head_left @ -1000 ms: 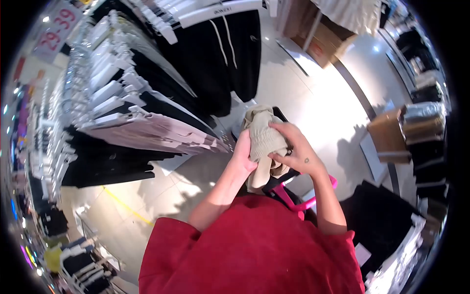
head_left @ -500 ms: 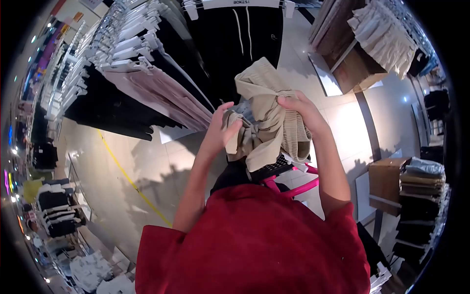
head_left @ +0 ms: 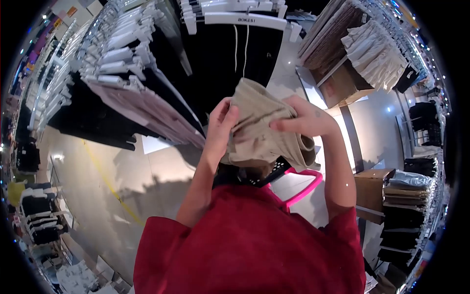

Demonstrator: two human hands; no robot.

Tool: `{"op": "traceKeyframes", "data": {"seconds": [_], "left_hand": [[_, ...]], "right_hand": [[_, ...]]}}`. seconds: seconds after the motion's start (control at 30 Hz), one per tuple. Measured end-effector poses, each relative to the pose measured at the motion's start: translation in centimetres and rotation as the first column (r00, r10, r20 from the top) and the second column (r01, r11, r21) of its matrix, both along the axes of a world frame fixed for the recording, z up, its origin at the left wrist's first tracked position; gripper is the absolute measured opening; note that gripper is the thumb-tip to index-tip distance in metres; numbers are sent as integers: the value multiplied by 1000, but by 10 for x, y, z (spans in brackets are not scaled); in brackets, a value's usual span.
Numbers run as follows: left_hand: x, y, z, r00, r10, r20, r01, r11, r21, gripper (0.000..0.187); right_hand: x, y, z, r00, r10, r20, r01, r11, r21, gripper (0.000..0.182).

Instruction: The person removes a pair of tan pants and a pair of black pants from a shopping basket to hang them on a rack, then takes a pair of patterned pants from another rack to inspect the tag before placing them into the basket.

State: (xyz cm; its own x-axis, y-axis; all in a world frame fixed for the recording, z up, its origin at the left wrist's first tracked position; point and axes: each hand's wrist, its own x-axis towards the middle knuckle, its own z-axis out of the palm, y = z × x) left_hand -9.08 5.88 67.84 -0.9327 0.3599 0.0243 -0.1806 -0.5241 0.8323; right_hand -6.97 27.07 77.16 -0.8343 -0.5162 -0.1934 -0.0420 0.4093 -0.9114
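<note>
A bunched beige garment (head_left: pixel 257 134) with a gathered elastic band hangs between my two hands in front of my chest. My left hand (head_left: pixel 221 130) grips its left edge, thumb and fingers closed on the cloth. On the other side my right hand (head_left: pixel 311 120) pinches the fabric, its thumb lying across the front and the other fingers partly hidden behind. Below the garment is a black perforated basket (head_left: pixel 280 169) with a pink handle (head_left: pixel 304 191), mostly covered by the cloth. Just beyond my hands, black drawstring pants (head_left: pixel 210 54) hang from a white hanger (head_left: pixel 245 20).
Dusty pink pants (head_left: pixel 142 108) and dark ones hang on the rack at left. White garments (head_left: pixel 374 54) hang upper right above a cardboard box (head_left: pixel 342 90). Another box (head_left: pixel 374 191) stands right, beside stacked clothes. A yellow line (head_left: pixel 110 183) crosses the tiled floor.
The beige garment has been turned and flattened, so its knotted-looking bunch no longer shows. My right hand has shifted lower and reaches further across it. The view has shifted slightly.
</note>
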Motion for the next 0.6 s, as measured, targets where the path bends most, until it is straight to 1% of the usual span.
{"op": "traceKeyframes", "data": {"seconds": [0.07,0.1,0.13,0.2,0.23,0.3,0.33,0.37,0.4,0.43,0.5,0.53,0.57,0.6], "left_hand": [[-26,2,3,989,-70,-127,59,994,-89,30],[-36,1,3,978,-107,-180,83,987,-139,29],[-45,3,1,978,-130,-165,83,960,-266,26],[-63,6,11,966,-96,-240,18,951,-309,26],[-72,4,13,965,-65,-253,-15,954,-300,26],[-89,-5,16,960,3,-280,-87,954,-288,27],[-98,-9,17,941,47,-336,-153,942,-298,27],[-106,-14,19,915,90,-393,-222,926,-305,28],[-115,-19,22,882,130,-453,-291,907,-306,28],[-123,-20,27,815,162,-557,-371,883,-287,28],[-137,-21,30,731,181,-658,-476,827,-300,27],[-141,-21,29,687,186,-702,-523,797,-301,27],[-146,-22,26,682,188,-707,-537,785,-309,27],[-150,-24,22,738,222,-637,-511,801,-312,28]], "right_hand": [[-19,10,1,996,80,-34,-78,995,61,28],[-27,9,-1,997,77,-26,-75,995,72,30],[-35,9,-1,996,76,-35,-73,994,83,30],[-55,7,0,995,80,-55,-74,992,107,30],[-66,8,2,996,74,-58,-65,988,141,31],[-83,13,-7,995,-47,-84,55,994,93,31],[-90,14,-12,990,-104,-94,110,992,67,32],[-96,13,-14,985,-111,-133,123,989,87,34],[-103,13,-20,981,-124,-150,147,977,154,35],[-108,13,-29,976,-138,-169,173,960,220,37],[-118,12,-48,956,-178,-232,253,900,354,41],[-120,12,-52,955,-180,-234,261,886,384,42],[-123,10,-54,954,-182,-237,269,870,413,42],[-125,8,-54,952,-187,-242,279,853,442,43]]}}
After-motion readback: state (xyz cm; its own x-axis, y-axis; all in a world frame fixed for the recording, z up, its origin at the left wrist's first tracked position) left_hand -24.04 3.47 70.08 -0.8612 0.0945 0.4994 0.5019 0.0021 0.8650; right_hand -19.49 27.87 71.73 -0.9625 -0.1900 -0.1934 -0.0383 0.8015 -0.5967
